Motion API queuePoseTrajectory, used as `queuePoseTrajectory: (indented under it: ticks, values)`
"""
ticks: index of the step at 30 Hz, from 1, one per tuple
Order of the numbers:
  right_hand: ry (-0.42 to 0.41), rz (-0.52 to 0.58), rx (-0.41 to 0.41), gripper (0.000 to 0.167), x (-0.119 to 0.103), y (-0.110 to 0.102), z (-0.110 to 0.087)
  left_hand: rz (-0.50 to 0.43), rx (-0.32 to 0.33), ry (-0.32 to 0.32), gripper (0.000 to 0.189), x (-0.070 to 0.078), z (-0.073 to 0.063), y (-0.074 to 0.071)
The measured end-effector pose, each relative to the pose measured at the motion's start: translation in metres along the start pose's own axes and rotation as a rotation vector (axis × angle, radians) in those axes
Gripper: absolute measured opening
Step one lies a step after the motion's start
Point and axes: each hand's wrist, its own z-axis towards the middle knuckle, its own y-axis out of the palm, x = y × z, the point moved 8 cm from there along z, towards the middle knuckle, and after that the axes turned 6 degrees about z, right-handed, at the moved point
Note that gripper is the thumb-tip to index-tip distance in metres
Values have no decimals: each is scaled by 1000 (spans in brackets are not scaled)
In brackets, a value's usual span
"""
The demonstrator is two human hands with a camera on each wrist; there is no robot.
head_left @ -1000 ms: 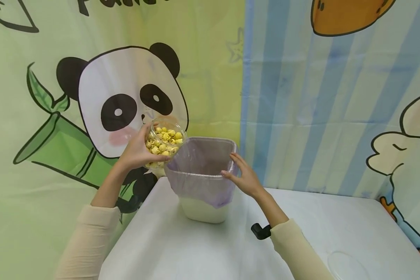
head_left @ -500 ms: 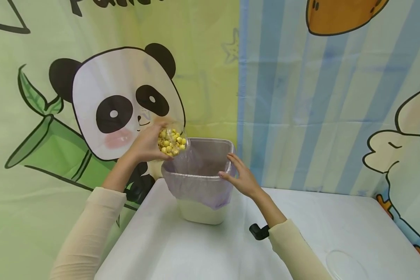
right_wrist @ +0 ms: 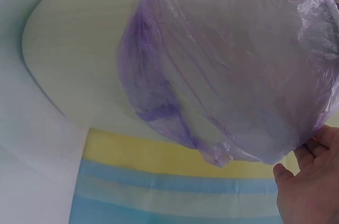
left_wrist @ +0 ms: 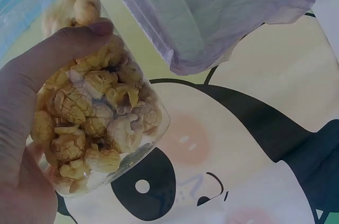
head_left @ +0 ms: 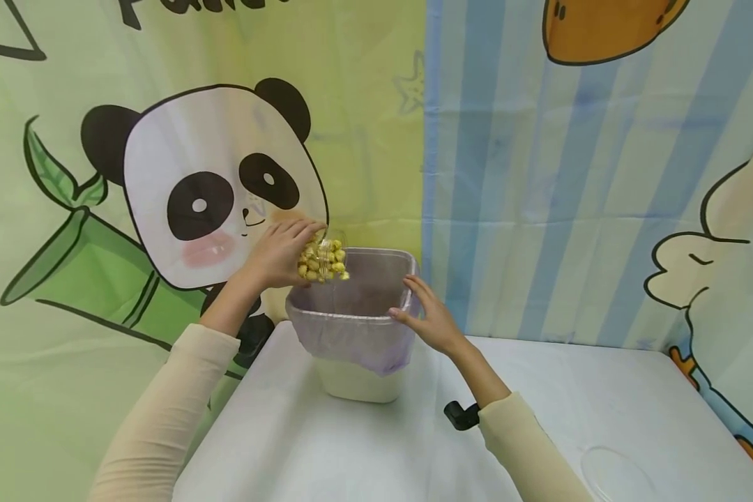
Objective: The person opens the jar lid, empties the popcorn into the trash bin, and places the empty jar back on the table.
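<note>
My left hand (head_left: 276,256) grips a clear plastic jar of yellow popcorn (head_left: 323,261), tipped on its side with its mouth toward the bin. Popcorn sits at the jar's mouth, over the left side of the bin's opening. In the left wrist view the thumb lies across the jar (left_wrist: 100,113), which still holds plenty of popcorn. A whitish trash bin (head_left: 358,382), lined with a thin purple bag (head_left: 351,338), stands upright on the table. At its right rim, my right hand (head_left: 438,322) touches the bag-covered edge, fingers relaxed and thumb toward the front.
The white table (head_left: 571,390) ends at a left edge close to the bin. A clear round lid (head_left: 615,468) lies at the front right. Behind hang cloths printed with a panda (head_left: 219,139) and blue stripes. A black device (head_left: 461,416) sits at the right wrist.
My left hand has moved right toward the bin and turned the jar from leaning to sideways, its mouth now over the opening. The right hand keeps its place at the rim.
</note>
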Motion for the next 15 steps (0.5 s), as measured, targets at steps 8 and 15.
queuePoseTrajectory:
  ticks: [8,15]
  values:
    - [13,5,-12,75,1,2,-1,94,6,48,106,7,3,0]
    - [11,3,-8,76,2,1,0,136,39,90,107,10,5,-2]
